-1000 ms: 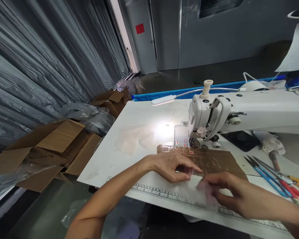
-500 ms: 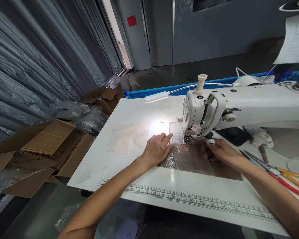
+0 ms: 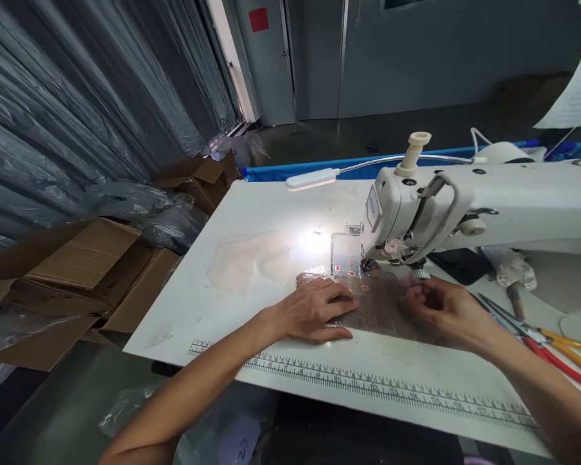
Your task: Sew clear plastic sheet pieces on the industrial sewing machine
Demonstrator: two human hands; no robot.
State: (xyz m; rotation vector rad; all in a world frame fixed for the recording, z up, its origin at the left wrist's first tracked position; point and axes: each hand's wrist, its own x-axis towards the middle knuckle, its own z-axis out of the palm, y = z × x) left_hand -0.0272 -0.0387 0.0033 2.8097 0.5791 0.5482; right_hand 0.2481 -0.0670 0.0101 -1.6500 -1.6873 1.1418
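A clear plastic sheet over a brown panel (image 3: pixel 377 307) lies on the white sewing table (image 3: pixel 271 213), its far edge by the needle of the white sewing machine (image 3: pixel 465 200). My left hand (image 3: pixel 314 310) rests on the sheet's left end, fingers curled and pressing down. My right hand (image 3: pixel 440 310) sits on the sheet's right part just in front of the presser foot, fingers bent and pinched on the material; it is slightly blurred.
A gooseneck lamp (image 3: pixel 312 181) lights the needle area. Scissors and red and yellow tools (image 3: pixel 547 339) lie at the right. A thin translucent piece (image 3: pixel 246 261) lies left of the needle. A ruler strip (image 3: pixel 368 387) runs along the table's front. Open cardboard boxes (image 3: pixel 82 278) stand on the floor at left.
Both hands drew back from the needle toward me, sliding the sheet slightly. My left hand went from flat by the needle plate to curled on the sheet's left end.
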